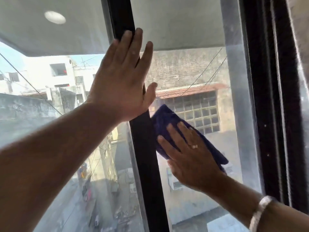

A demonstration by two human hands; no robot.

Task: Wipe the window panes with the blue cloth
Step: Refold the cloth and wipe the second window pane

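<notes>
The right hand presses the blue cloth flat, fingers spread, on the pane just right of the black mullion; the left hand, open, braces against that mullion. Leaning could slip the palm; haze beside the mullion risks being missed.

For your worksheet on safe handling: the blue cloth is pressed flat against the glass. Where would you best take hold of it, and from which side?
Grip the blue cloth at its free upper corner, coming from above. That corner pokes out beyond the fingers of the right hand, which covers the middle, and the dark frame bar blocks the left side.
</notes>
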